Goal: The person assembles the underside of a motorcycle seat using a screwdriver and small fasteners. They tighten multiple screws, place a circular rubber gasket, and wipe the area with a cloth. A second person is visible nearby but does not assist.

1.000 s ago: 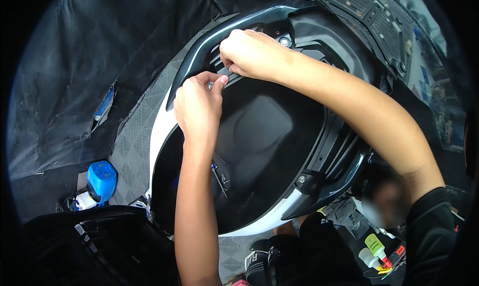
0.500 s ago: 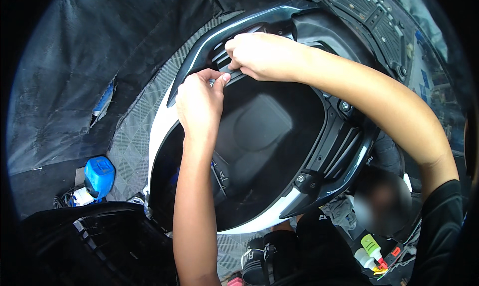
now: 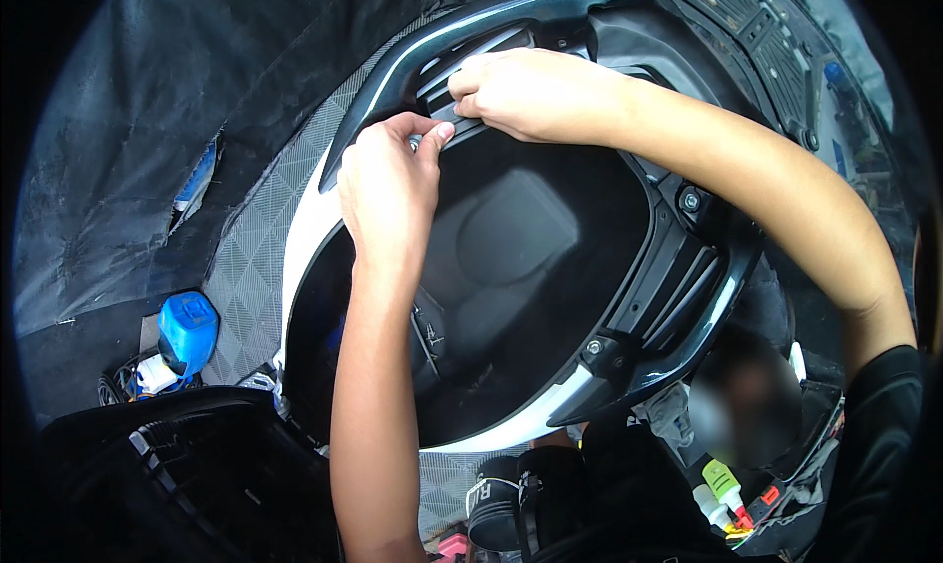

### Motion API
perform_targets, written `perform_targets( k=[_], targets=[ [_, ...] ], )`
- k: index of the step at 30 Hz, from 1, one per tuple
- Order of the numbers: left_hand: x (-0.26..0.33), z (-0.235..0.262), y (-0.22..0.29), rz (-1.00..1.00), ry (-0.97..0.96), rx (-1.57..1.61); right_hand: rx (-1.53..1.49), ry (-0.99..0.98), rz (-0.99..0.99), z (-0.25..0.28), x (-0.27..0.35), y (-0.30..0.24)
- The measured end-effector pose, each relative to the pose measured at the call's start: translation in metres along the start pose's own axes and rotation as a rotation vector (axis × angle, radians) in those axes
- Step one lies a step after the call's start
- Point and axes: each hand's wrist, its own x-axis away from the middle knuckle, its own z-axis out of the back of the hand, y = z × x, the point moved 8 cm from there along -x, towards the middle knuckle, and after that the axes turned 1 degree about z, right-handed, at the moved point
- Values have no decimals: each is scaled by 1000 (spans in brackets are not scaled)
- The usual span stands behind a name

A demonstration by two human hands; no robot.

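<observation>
Work is centring on the rim point(image 3: 468, 131)

Nearest, the left forearm point(image 3: 373, 396) is crossing the tub point(image 3: 530, 366), hiding part of its inside. The left hand point(image 3: 393, 175) is touching the rim with bent thumb and forefinger; the right hand point(image 3: 516, 96) is resting just beside, fingers curled. Whether either is gripping the rim, I cannot tell. The rim is edging the tub's upper end, its long axis slanting from lower left to upper right. Small metal pieces point(image 3: 429, 339) are lying inside. Beyond, a blue jug point(image 3: 189, 327) is standing left, a green bottle point(image 3: 722, 482) lower right.
</observation>
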Motion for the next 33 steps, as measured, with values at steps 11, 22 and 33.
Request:
perform_targets(
  k=[11,22,33],
  targets=[
    [40,41,28,-132,-41,274,-293,-33,-291,45,-7,9],
    [215,39,51,13,-340,716,-814,126,-906,146,149,-184],
    [255,21,66,-171,-271,713,-1602,825,-1486,48,228,-267]
  ],
)
